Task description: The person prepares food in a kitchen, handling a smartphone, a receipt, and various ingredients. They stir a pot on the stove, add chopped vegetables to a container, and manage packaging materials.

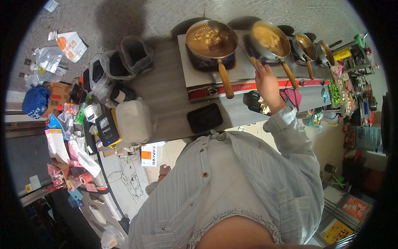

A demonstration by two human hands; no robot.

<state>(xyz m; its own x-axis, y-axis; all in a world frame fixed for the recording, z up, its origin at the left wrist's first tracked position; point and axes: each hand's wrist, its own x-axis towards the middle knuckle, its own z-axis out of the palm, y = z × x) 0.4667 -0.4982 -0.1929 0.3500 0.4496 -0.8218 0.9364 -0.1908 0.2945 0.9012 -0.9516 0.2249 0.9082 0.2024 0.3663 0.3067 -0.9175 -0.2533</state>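
My right hand [266,79] is closed around a slim utensil [254,62] between the two largest pans; its far end is hard to make out. To its left a pan [211,40] of brown sauce with pieces of food sits on the gas stove [199,73]. Just beyond my right hand is a second pan [270,40] with yellowish-brown liquid. Two smaller wooden-handled pans, one [304,46] with liquid and another [325,53], stand further right. My left hand [164,169] hangs low beside my body, away from the stove, its fingers curled, with nothing visible in it.
A black plastic tray [205,118] lies on the counter before the stove. Left are bag-lined black bins [136,51], a translucent plastic container [132,121] and a black device [107,129]. At the right stand green vegetables [334,95] and a dark container [253,101] near my right forearm.
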